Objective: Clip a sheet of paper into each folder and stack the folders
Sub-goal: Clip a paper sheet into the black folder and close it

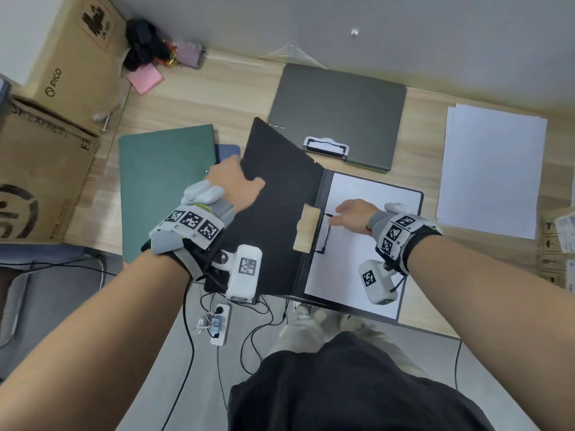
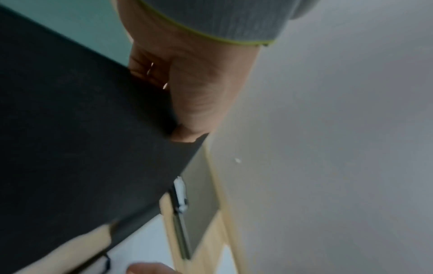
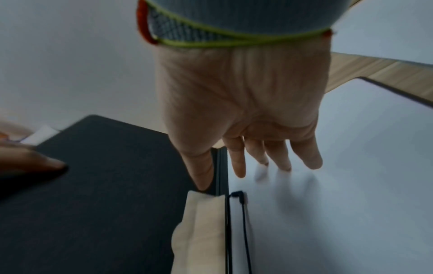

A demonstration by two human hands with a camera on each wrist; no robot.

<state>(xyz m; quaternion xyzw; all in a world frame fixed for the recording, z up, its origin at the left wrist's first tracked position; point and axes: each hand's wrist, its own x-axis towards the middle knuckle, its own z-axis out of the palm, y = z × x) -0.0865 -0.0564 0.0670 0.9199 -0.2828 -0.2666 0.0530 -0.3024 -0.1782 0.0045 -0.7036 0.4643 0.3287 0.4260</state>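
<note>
A black folder (image 1: 273, 213) lies open at the table's front edge, its cover half raised. My left hand (image 1: 233, 185) grips the cover's left edge (image 2: 150, 96), thumb on top, fingers underneath. A white sheet (image 1: 357, 250) lies on the folder's right half under the black wire clip (image 1: 323, 234) (image 3: 239, 222). A beige tab (image 1: 306, 228) sits by the spine. My right hand (image 1: 351, 213) hovers flat over the sheet near the clip, its fingers (image 3: 281, 157) straight. A grey folder (image 1: 336, 116) with a silver clip (image 1: 326, 147) lies behind. A green folder (image 1: 165, 181) lies left.
A stack of white paper (image 1: 491, 169) lies at the right. Cardboard boxes (image 1: 46, 119) stand at the left, a pink notepad (image 1: 144, 77) and black clutter behind them. Under the green folder shows a blue one (image 1: 227, 152). A power strip (image 1: 219, 323) and cables lie on the floor.
</note>
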